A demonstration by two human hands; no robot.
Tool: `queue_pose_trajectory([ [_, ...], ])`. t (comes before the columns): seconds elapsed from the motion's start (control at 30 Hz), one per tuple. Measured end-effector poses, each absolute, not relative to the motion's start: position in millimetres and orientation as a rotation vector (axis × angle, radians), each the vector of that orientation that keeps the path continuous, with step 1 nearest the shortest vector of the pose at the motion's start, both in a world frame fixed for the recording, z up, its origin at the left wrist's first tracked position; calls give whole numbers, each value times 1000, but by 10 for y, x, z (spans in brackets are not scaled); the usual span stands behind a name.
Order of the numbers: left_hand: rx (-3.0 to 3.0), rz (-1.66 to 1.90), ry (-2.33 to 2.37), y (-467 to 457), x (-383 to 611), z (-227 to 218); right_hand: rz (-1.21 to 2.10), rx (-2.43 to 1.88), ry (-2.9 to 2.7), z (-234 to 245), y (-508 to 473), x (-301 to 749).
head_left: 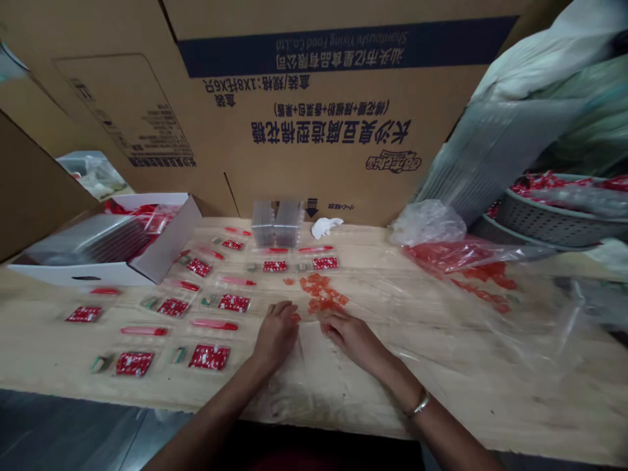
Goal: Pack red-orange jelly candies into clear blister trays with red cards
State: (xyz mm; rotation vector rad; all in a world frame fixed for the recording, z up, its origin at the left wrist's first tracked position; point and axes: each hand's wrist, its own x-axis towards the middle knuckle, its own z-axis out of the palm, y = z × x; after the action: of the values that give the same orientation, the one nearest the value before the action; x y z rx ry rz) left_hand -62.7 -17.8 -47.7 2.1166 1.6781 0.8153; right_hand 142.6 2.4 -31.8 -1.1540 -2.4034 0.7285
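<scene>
Small orange-red pieces [318, 292] lie in a loose heap on a clear plastic sheet [392, 340] over the wooden desk [515, 418]. Rows of red sachets [234, 303] and red sticks [214, 324] sit to the left, a white box [167, 245] beyond them, a printed carton [314, 131] stands behind, and a grey basket [554, 219] sits right. In the head view, the left hand [277, 333] and right hand [348, 333] curl just below the heap, fingers together; whether either grip clamps a piece, I cannot tell.
</scene>
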Motion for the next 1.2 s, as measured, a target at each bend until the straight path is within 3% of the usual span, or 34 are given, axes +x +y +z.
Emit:
queue_pose_trajectory([
  [0.07, 2114, 751, 1667, -35, -687, -481, 728, -1161, -2383, -273, 6, 1438],
  [0.17, 1923, 935, 1568, 21, -678, -447, 784, -1158, -2241, -205, -26, 1397],
  [0.3, 1594, 1134, 1226, -139, -525, -312, 1081, -1155, -1841, -198, -61, 1228],
  [0.63, 1547, 995, 1300, -331, -315, -189, 1316, -1119, -1551, -343, -236, 1169],
  [0.87, 1034, 968, 1136, -487, -273, -111, 1057, -1147, -1659, -236, -531, 1208],
  [1.03, 540, 760, 983, -712, -262, -119, 1103, -1085, -1637, -272, -838, 1309],
  [1.2, 951, 718, 1057, -755, -258, -206, 1122, -1037, -1666, -312, -866, 1467],
])
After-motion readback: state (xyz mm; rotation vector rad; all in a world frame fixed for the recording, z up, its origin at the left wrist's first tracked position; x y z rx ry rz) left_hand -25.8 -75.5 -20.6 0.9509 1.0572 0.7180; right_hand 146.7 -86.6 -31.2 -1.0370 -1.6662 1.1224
